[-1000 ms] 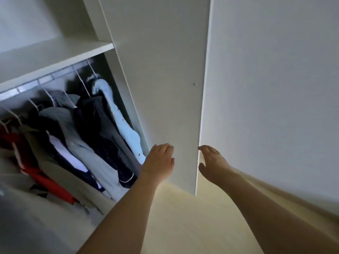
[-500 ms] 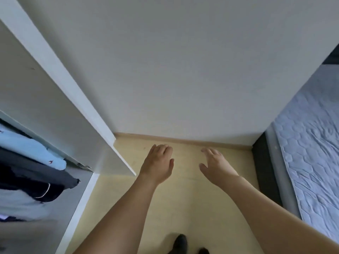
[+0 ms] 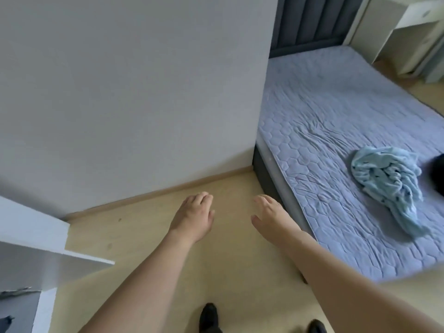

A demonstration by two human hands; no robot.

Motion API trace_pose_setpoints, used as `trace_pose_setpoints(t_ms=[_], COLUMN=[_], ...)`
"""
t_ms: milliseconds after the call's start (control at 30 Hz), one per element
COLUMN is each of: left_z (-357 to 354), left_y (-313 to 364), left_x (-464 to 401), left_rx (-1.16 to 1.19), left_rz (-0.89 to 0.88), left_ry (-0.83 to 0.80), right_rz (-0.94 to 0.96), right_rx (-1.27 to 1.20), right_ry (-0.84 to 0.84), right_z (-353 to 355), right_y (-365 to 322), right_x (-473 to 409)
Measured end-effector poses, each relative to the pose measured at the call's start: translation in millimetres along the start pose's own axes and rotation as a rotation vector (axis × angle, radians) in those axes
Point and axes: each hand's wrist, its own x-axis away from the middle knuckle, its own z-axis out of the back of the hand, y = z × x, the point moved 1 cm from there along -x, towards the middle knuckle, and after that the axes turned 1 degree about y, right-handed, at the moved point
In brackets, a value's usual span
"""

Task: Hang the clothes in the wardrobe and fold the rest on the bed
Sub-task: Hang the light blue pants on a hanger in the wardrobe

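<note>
Both hands empty, fingers relaxed: left hand (image 3: 192,218), right hand (image 3: 271,216) at frame centre. Crumpled light-blue cloth garment (image 3: 390,186) on lilac quilted bed (image 3: 336,121), right of frame, nearer the right hand, long axis running down-right.

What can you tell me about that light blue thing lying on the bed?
The light blue garment is a soft, thin-looking cloth with small dark specks printed on it. It lies crumpled and unfolded in a loose heap, with one end trailing toward the near edge of the bed. It rests on the lilac quilted cover. A dark item lies at its right side, cut off by the picture edge. Neither hand touches it.
</note>
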Motion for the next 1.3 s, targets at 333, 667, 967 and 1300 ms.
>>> trace_pose_setpoints(t_ms=[333, 667, 967, 1300], left_z=[-58.8, -103.8, -159.2, -203.8], left_y=[226.9, 378.4, 560.1, 664.0], left_x=[-56.0, -132.7, -226.4, -275.2], left_rx=[0.152, 0.191, 0.252, 0.317], left_rz=[0.074, 0.051, -0.041, 0.281], left_ry=[-0.02, -0.197, -0.319, -0.364], right_rz=[-0.126, -0.23, -0.357, -0.323], right_rx=[-0.026, -0.091, -0.089, -0.016], right_ry=[-0.019, -0.003, -0.041, -0.112], right_z=[105.0, 170.6, 245.0, 339.8], right_y=[236.1, 378.5, 560.1, 728.6], right_x=[74.8, 96.8, 105.3, 62.4])
